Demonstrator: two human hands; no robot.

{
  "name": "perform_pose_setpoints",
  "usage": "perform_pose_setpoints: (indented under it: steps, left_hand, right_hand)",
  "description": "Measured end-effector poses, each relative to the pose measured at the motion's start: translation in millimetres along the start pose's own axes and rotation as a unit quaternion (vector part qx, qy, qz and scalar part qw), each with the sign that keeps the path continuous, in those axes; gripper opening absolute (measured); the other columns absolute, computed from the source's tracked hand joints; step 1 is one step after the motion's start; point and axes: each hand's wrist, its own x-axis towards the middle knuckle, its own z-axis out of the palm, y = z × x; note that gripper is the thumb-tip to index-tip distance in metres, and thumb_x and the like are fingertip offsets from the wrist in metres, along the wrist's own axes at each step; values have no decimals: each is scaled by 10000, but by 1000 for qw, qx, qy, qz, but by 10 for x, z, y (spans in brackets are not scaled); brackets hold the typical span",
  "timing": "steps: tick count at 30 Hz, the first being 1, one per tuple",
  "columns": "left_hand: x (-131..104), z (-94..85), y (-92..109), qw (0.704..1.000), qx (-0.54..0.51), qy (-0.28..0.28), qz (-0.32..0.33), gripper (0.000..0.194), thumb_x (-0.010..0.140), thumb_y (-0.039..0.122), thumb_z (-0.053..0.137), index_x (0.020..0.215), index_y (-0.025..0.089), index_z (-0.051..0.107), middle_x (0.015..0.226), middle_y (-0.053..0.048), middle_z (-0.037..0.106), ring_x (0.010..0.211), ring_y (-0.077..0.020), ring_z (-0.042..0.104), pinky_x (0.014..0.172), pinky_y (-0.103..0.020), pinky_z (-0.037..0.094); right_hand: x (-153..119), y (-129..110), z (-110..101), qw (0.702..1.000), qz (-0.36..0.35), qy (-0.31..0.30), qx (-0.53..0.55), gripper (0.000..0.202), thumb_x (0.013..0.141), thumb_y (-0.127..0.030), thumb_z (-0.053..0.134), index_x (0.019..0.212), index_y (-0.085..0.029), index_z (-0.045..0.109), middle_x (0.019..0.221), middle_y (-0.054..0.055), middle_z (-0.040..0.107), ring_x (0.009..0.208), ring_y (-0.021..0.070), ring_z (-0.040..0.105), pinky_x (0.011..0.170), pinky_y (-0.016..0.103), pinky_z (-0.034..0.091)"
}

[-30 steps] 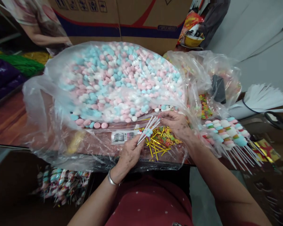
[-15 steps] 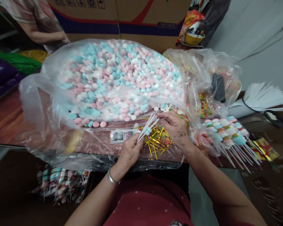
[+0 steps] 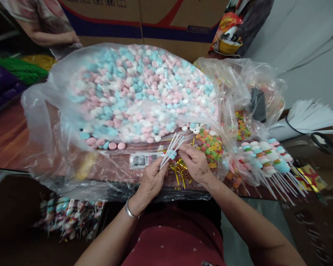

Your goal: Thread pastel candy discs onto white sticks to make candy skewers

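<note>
At the table (image 3: pixel 9 135): the person's two hands work close together over the near edge.
Left hand (image 3: pixel 152 179): clamped on a few white sticks (image 3: pixel 170 149), which stand fanned and tilted, tips away from the body.
Right hand (image 3: pixel 195 162): fingers curled beside the sticks; whether the fingertips close on a sweet cannot be told.
Blue sweet (image 3: pixel 172 154): among the held sticks; whether threaded or only touching, unclear.
Loose stock: marshmallows (image 3: pixel 144 88) fill the large clear bag; ring sweets (image 3: pixel 211 147) lie just beyond the right hand, gold ties (image 3: pixel 180 171) beneath both hands.
Filled sticks (image 3: pixel 266 157): stacked at the right, judged done as to threading; a further pile of sweets on sticks (image 3: pixel 72 218) sits below the table, left.
Outstanding: held sticks look mostly bare, so this batch is judged barely begun; ample stock remains.
</note>
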Motion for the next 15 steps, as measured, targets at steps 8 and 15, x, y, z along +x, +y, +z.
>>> perform_pose_setpoints:
  steps: [8,15]
  left_hand:
    - [-20,4,-47,999,-33,23,-24,276,904,382,499,734,184,588,605,39,482,585,-120,419,580,-243,323]
    - [-13,-5,-66,998,-59,21,-14,238,918,350,499,788,183,606,593,48,495,570,-114,436,586,-243,333]
  right_hand:
    - [632,-44,-516,909,74,-12,-410,321,915,-179,450,1120,-158,696,1120,135,715,1042,275,648,914,377,481]
    - [839,31,-402,837,75,-107,-531,369,929,-127,453,1246,-179,633,1144,154,705,1055,278,642,884,353,477]
